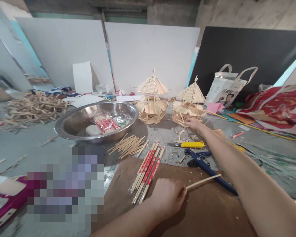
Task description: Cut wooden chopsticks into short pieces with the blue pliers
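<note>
My left hand (168, 197) is closed around a thin wooden chopstick (204, 181), which points right above a brown board (207, 210). Farther off, my right hand (194, 123) reaches to the base of the smaller pavilion model (192, 93), built of wooden sticks. Its fingers are drawn together there, and what they pinch is too small to make out. To its left stands a taller two-roofed stick pavilion (153, 85). Wrapped chopsticks (148, 171) with red labels lie beside my left hand, partly on the board. Behind them is a pile of short cut sticks (129, 146).
A yellow utility knife (192, 144) and blue-handled cutters (204, 168) lie under my right forearm. A steel basin (64, 128) holds packed chopsticks. Stick scraps (37, 107) heap at left, near a magenta tool (12, 200). A white bag (224, 85) stands at back right.
</note>
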Demonstrator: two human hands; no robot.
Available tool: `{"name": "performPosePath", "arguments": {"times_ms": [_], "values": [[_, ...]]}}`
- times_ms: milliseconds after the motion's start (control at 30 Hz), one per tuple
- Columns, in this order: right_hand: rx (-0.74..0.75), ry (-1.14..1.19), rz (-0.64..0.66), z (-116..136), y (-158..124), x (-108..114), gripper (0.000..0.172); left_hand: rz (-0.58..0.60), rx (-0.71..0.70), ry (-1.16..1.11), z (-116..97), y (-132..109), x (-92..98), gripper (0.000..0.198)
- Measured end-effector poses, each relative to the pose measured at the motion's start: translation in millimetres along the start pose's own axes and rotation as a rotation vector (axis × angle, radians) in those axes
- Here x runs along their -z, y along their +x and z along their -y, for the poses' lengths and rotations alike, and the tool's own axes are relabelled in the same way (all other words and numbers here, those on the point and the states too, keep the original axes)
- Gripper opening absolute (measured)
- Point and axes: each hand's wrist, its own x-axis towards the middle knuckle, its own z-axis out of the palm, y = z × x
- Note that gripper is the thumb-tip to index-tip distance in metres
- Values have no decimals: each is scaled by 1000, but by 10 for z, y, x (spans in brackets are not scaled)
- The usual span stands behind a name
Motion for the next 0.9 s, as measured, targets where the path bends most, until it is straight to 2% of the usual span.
{"name": "performPosePath", "arguments": {"times_ms": [267, 500, 733, 833, 900], "values": [[107, 22, 85, 117, 51, -56, 32, -13, 4, -12, 0, -5, -11, 39], [169, -207, 181, -153, -103, 106, 15, -21, -20, 37, 12, 9, -23, 40], [209, -430, 267, -248, -186, -7, 9, -32, -21, 51, 12, 9, -11, 38], [192, -506, 273, -280, -206, 90, 10, -23, -19, 42, 12, 12, -9, 37], [165, -553, 232, -329, -241, 215, 14, -11, -14, 27, 10, 16, -8, 36]]}}
